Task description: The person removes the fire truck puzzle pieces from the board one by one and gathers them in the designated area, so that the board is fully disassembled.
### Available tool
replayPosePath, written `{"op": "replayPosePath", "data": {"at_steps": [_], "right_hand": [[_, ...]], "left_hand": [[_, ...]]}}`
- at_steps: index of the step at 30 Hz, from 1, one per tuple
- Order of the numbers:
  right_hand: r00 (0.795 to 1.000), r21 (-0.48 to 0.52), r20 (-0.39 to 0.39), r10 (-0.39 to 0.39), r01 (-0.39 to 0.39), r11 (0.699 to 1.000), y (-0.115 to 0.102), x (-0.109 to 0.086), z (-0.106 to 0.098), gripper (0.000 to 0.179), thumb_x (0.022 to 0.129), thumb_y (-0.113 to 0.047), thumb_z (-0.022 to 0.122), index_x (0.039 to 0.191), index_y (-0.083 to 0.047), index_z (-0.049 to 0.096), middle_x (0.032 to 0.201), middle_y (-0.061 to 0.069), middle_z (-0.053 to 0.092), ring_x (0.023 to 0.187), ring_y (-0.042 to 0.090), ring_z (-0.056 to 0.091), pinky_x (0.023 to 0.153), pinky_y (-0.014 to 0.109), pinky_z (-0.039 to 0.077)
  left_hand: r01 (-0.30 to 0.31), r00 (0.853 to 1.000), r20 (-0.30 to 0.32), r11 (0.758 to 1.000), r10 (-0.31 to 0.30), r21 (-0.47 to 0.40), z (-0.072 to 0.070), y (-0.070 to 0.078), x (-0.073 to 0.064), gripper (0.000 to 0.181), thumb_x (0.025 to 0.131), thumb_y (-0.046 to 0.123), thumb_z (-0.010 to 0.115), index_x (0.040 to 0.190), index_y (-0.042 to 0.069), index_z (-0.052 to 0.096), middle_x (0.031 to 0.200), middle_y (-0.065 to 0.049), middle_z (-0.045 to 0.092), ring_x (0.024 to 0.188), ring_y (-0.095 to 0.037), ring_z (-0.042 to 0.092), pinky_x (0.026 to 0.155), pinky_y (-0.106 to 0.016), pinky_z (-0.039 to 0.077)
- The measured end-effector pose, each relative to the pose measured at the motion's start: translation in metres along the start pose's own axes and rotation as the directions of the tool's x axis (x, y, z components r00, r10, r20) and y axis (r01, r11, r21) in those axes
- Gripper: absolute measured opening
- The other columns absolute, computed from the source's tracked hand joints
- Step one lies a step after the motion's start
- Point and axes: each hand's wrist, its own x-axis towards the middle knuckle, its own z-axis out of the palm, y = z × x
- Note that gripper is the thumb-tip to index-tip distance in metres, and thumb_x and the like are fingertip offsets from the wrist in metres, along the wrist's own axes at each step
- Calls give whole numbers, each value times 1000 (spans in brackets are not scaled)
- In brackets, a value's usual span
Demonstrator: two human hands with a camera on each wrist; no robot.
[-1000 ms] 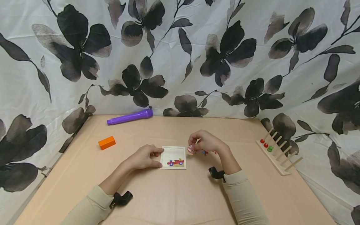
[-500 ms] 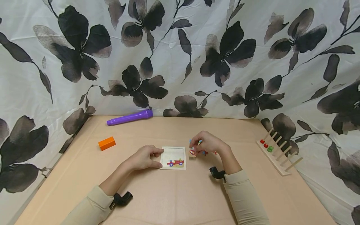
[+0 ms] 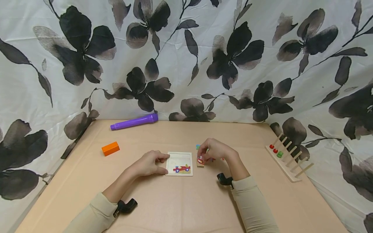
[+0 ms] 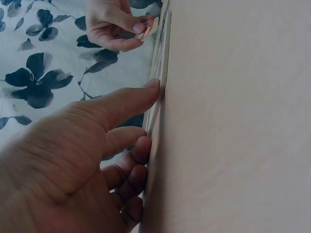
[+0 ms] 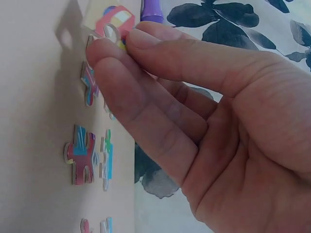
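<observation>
My left hand holds the left edge of a small pale puzzle tray, thumb and index finger apart along it. Joined pieces showing a red vehicle lie in the tray's lower right; the rest of its bed is bare. Just right of the tray, my right hand pinches a puzzle piece with red, white and blue print between thumb and fingertips. Under and beside that hand, several loose puzzle pieces lie on the table, partly hidden in the head view. A light blue piece shows beyond its fingers.
An orange block lies left of the tray. Behind it, a purple marker-like tube lies near the table's back edge. At the right stands a wooden peg rack with red and green beads. A floral cloth hangs behind the table.
My right hand has moved slightly toward me with the puzzle piece, turning it, and the light blue piece behind has come into view. The left hand and tray have stayed put.
</observation>
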Motion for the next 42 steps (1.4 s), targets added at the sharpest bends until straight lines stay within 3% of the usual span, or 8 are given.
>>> {"op": "replayPosePath", "data": {"at_steps": [3,7,16,42], "right_hand": [[1000,12,18,20,-20,1000,2,1,2,19,87,10,70,89,-7,80,76,5,69,61,22,64,61,38,58],[999,40,29,42,-43,998,3,1,5,19,84,12,70,89,-4,80,73,7,68,61,18,60,61,35,57],[999,5,25,33,-34,999,2,2,6,19,81,13,73,85,-4,81,63,2,62,56,15,53,56,28,50],[997,-27,51,52,-50,998,5,5,9,16,83,9,78,89,-5,83,75,4,74,58,11,59,60,26,55]], "left_hand": [[3,1000,2,1000,-3,1,0,0,0,67,78,29,92,136,5,69,98,1,66,91,-17,53,85,-32,41],[8,1000,3,1000,-8,-2,0,-1,0,67,78,29,92,136,4,69,98,1,66,91,-17,53,85,-32,41],[9,1000,6,1000,-9,0,1,-2,1,69,77,31,92,137,5,68,98,1,66,92,-17,53,86,-33,41],[4,1000,-2,1000,-4,4,1,-3,1,68,77,31,92,136,6,69,98,2,66,92,-17,53,86,-33,40]]}}
